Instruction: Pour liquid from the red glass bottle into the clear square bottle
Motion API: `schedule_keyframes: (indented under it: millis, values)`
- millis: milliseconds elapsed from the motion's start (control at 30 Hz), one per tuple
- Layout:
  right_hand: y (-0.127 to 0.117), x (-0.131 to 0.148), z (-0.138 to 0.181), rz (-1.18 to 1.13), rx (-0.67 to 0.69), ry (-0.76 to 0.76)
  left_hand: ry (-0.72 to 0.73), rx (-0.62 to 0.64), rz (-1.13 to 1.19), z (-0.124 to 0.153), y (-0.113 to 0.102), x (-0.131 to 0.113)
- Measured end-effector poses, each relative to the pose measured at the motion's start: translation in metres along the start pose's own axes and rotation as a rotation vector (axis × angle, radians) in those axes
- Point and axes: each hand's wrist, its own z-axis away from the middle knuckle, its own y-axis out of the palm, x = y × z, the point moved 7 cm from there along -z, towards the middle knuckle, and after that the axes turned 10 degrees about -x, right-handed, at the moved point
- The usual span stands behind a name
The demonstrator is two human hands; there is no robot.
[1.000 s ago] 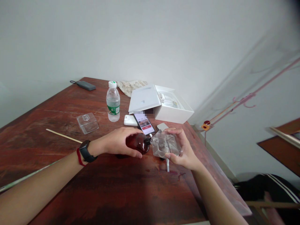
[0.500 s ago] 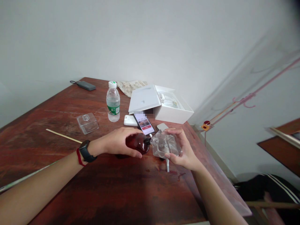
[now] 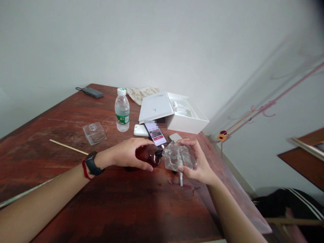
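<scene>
My left hand (image 3: 129, 153) is wrapped round a dark red-brown bottle (image 3: 149, 155), which lies tilted with its black neck pointing right. In my right hand (image 3: 196, 160) is a clear, square-sided bottle (image 3: 178, 157), held by its base with its neck pointing left. The two mouths meet or nearly meet; I cannot tell whether they touch. No liquid shows clearly in the clear bottle. Beneath it, a white tube-like piece (image 3: 181, 179) pokes out above the table, partly hidden. A second clear square bottle (image 3: 94, 133) rests on the table to the left.
Behind my hands are a lit phone (image 3: 156, 134), a white device (image 3: 141, 130), a water bottle (image 3: 122, 113) and an open white box (image 3: 188, 121) with cables. A wooden stick (image 3: 68, 146) lies left, and a grey power bank (image 3: 93, 92) sits far left on the wooden table (image 3: 121, 209).
Both hands hold almost the same pose. The red-brown bottle and the clear bottle stay mouth to mouth, with no clear shift.
</scene>
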Motion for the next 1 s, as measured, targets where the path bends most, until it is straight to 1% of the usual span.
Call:
schedule_keyframes:
  millis: [1000]
  values:
    - [-0.0010,0.0045,-0.0008,0.040,0.001,0.001,0.005,0.010,0.019,0.0004,0.0002,-0.0028]
